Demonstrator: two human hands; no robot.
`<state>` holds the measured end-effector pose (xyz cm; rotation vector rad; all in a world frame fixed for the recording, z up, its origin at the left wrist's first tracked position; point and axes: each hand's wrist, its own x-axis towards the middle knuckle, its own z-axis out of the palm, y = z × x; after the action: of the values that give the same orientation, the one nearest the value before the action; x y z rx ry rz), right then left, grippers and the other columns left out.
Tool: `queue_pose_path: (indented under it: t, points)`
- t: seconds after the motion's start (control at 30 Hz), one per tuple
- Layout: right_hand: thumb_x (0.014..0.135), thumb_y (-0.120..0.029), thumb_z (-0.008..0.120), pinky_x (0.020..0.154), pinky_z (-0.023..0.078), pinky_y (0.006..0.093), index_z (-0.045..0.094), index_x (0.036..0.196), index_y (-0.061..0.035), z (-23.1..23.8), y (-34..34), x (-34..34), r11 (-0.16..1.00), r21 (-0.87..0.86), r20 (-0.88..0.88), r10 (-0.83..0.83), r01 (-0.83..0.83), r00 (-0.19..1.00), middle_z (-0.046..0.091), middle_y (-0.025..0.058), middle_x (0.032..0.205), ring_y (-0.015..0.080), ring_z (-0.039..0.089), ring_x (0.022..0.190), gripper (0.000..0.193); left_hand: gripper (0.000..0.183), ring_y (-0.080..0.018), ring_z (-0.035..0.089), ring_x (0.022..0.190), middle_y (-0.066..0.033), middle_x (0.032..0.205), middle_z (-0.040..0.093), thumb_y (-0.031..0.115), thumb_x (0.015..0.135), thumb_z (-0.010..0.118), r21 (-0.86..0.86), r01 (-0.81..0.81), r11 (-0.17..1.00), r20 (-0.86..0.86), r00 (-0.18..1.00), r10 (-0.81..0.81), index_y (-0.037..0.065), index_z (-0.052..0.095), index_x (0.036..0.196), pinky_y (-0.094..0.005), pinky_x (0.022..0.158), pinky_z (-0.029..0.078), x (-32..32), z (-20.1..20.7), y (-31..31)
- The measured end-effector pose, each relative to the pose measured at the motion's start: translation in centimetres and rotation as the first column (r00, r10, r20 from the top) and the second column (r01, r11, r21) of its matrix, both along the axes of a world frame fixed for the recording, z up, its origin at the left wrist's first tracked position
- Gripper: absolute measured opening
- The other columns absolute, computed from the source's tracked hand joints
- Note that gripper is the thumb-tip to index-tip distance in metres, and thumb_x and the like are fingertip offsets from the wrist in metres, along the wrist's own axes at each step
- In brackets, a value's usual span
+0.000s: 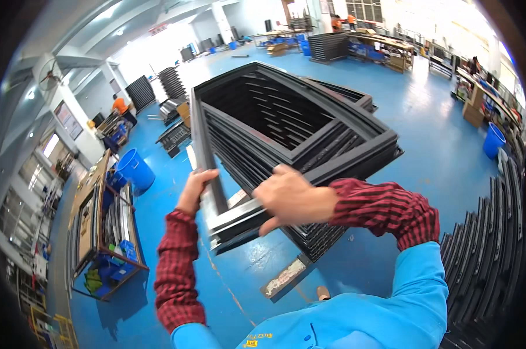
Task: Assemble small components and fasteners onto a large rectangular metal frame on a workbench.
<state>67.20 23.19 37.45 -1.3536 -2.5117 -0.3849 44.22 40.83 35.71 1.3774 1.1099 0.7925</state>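
In the view from my head, my left hand (198,189) was closed round the left bar of a black rectangular frame (353,152), close to its near left corner, and my right hand (292,196), somewhat blurred, gripped the near bar farther to the right, the thumb low against its outer side. The frame lay in front of me over a tall stack (320,241) of similar black frames, turned at an angle to them, its near left corner jutting out past the stack; whether it touched the top one all along, I could not tell. A worn block (287,279) showed on the blue floor (437,168) at the foot of the stack, near my own foot (323,292). Checked red and black sleeves covered my forearms. To my left stood a surface (94,192) with shelving below, and just beside it a large blue bin (136,168). On my right, many dark bars (484,250) were ranged in a row, with a smaller blue bin (494,139) beyond them, while a person in orange (120,106) was at the far left
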Motion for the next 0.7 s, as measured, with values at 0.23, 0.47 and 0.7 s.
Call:
queue_pose_path:
  t: [0.23, 0.47, 0.7]
  points:
    - [0.075, -0.044, 0.08, 0.089, 0.046, 0.0451, 0.061, 0.12, -0.0062, 5.1, 2.9, 7.5, 0.939, 0.224, -0.23, -0.208, 0.259, 0.951, 0.062, 0.0157, 0.112, 0.0318, 0.057, 0.094, 0.062, 0.045, -0.0182, 0.053, 0.084, -0.0111, 0.096, 0.057, 0.015, 0.078, 0.062, -0.027, 0.047, 0.999, -0.121, 0.991, -0.05, 0.002, 0.052, 0.12, -0.0275, 0.078, 0.042, -9.1, 0.4, -0.6]
    - [0.08, -0.041, 0.072, 0.064, 0.052, 0.0351, 0.063, 0.097, 0.0064, -2.1, 3.3, 22.3, 0.65, -0.728, -0.631, -0.759, 0.216, 0.16, 0.064, 0.013, 0.085, 0.0201, 0.06, 0.067, 0.051, 0.061, -0.0252, 0.055, 0.092, -0.0178, 0.11, 0.057, 0.009, 0.074, 0.06, 0.016, 0.032, 0.999, -0.195, 0.98, -0.028, -0.002, 0.047, 0.133, -0.0319, 0.085, 0.043, -11.4, -1.9, -0.7]
    - [0.083, -0.035, 0.068, 0.05, 0.048, 0.0315, 0.065, 0.088, 0.003, -2.6, -0.8, 10.2, 0.715, -0.698, -0.716, -0.698, 0.042, -0.025, 0.063, 0.0101, 0.075, 0.0155, 0.058, 0.057, 0.039, 0.068, -0.0286, 0.058, 0.101, -0.0182, 0.125, 0.059, 0.007, 0.074, 0.061, 0.018, 0.026, 1.0, -0.456, 0.89, -0.015, -0.003, 0.048, 0.14, -0.0357, 0.09, 0.045, -20.3, 0.1, 4.7]
